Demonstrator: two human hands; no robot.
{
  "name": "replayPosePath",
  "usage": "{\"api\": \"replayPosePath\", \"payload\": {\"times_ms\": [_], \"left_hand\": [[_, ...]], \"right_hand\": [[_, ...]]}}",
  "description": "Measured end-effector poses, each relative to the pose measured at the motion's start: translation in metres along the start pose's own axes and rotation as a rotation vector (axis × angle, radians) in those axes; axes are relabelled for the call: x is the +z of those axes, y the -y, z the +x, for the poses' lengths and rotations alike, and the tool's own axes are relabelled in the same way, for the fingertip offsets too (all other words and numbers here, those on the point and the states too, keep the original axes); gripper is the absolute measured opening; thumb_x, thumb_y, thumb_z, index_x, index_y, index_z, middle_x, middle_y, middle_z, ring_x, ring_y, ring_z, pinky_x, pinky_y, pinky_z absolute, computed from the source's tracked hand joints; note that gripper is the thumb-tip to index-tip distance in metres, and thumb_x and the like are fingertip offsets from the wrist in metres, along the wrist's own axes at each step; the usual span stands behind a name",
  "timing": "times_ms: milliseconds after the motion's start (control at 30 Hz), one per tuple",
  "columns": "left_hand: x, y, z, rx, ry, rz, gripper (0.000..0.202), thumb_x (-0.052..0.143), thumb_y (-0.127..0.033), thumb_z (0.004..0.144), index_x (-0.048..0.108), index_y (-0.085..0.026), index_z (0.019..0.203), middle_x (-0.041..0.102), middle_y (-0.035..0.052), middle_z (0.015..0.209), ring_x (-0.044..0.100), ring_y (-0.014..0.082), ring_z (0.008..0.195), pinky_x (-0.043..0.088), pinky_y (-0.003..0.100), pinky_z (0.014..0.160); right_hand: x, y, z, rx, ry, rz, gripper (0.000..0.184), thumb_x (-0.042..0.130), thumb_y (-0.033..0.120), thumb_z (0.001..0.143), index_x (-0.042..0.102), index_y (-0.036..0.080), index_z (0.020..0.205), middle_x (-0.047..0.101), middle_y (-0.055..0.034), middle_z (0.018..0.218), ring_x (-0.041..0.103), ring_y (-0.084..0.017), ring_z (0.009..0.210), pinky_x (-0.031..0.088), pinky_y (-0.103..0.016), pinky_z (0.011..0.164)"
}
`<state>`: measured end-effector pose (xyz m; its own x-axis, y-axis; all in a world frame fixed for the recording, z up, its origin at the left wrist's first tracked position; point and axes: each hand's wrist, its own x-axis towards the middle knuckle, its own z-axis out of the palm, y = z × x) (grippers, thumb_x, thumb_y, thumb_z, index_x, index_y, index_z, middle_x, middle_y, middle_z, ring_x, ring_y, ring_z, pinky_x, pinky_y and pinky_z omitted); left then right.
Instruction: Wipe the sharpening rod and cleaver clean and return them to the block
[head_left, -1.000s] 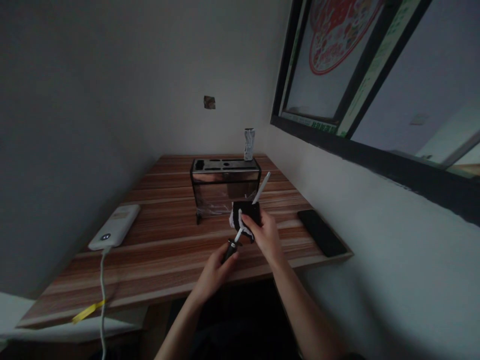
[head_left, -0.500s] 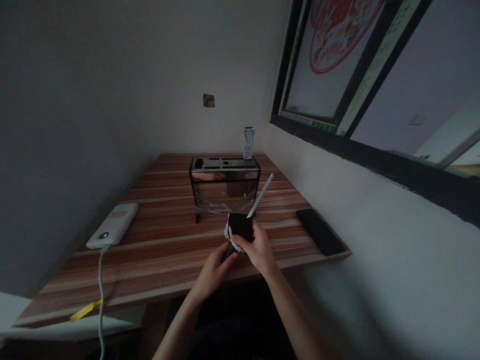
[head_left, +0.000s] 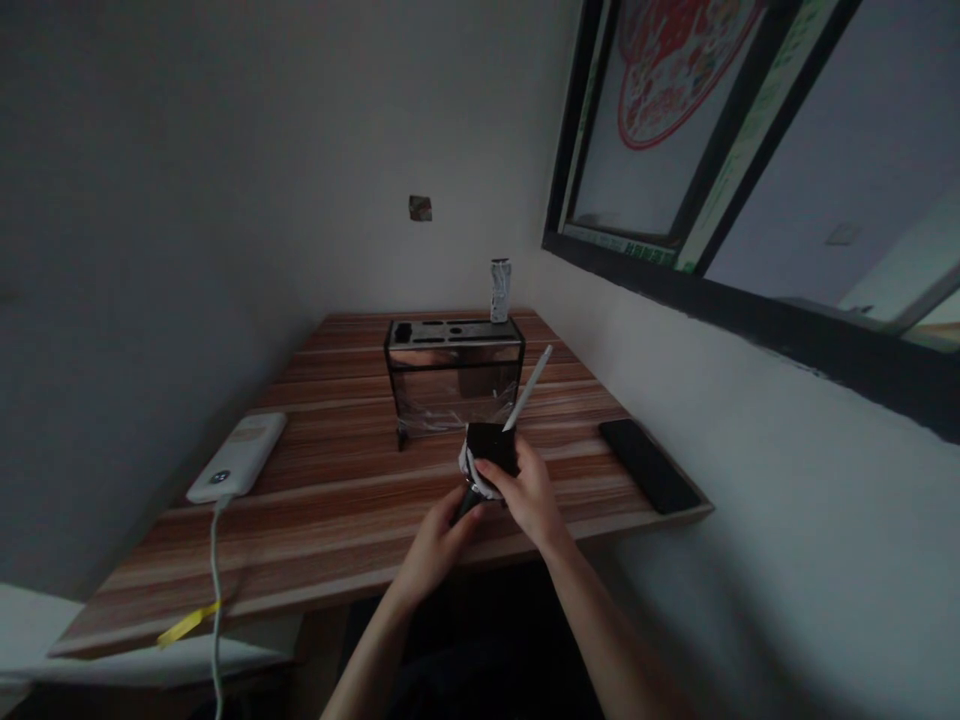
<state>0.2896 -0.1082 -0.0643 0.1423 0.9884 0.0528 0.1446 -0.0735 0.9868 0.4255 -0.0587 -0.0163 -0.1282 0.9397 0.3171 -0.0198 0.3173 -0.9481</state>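
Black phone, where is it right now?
In the head view the black phone lies flat near the right edge of the desk, beside the white wall, to the right of the right hand.

Dim room: wood-grain counter (head_left: 337,525) is set in a corner btwn grey walls (head_left: 187,200); black-framed window (head_left: 750,300) is seen at right.

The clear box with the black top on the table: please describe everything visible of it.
The box stands upright on the wooden table, beyond the left hand and right hand, touching neither. Clear walls, plastic by the look, sit in a dark frame; the black top has several slots and holes. Crinkled film seems to lie inside.
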Motion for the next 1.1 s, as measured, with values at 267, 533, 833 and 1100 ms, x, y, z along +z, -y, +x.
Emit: {"api": "replayPosePath", "payload": {"times_ms": [267, 533, 833, 1100], "left_hand": [[0.000, -0.001, 0.000, 0.024, -0.018, 0.055, 0.038, 0.051, -0.047, 0.084, 0.059, -0.011, 0.094, 0.044, -0.0036, 0.063, 0.037, 0.0092, 0.056, 0.033, 0.019, 0.050], [0.000, -0.010, -0.004, 0.041, -0.011, 0.127, 0.037, 0.052, -0.043, 0.084, 0.064, -0.012, 0.102, 0.063, 0.0043, 0.086, 0.055, 0.0185, 0.083, 0.043, 0.024, 0.075], [-0.001, -0.008, -0.003, 0.055, 0.052, 0.126, 0.039, 0.052, -0.041, 0.085, 0.064, -0.014, 0.110, 0.069, 0.0056, 0.101, 0.059, 0.0236, 0.099, 0.043, 0.029, 0.089], [0.000, -0.009, -0.004, 0.046, 0.059, 0.117, 0.038, 0.052, -0.039, 0.085, 0.064, -0.015, 0.112, 0.068, 0.0064, 0.110, 0.058, 0.0251, 0.106, 0.042, 0.031, 0.094]], "right_hand": [[-0.011, 0.009, 0.012, -0.033, -0.056, 0.005, 0.031, 0.071, 0.035, 0.071, 0.063, 0.018, 0.095, 0.071, -0.0072, 0.093, 0.066, -0.022, 0.086, 0.052, -0.035, 0.077], [-0.034, 0.020, 0.029, -0.061, -0.103, 0.018, 0.031, 0.072, 0.036, 0.070, 0.064, 0.018, 0.094, 0.071, -0.0067, 0.088, 0.066, -0.020, 0.079, 0.053, -0.032, 0.070], [-0.067, 0.024, 0.054, -0.148, -0.212, 0.032, 0.033, 0.073, 0.039, 0.069, 0.066, 0.018, 0.092, 0.071, -0.0055, 0.087, 0.065, -0.020, 0.077, 0.052, -0.033, 0.071], [-0.084, 0.025, 0.071, -0.175, -0.276, 0.093, 0.033, 0.070, 0.042, 0.071, 0.066, 0.016, 0.091, 0.069, -0.0040, 0.084, 0.063, -0.017, 0.073, 0.051, -0.032, 0.072]]}}
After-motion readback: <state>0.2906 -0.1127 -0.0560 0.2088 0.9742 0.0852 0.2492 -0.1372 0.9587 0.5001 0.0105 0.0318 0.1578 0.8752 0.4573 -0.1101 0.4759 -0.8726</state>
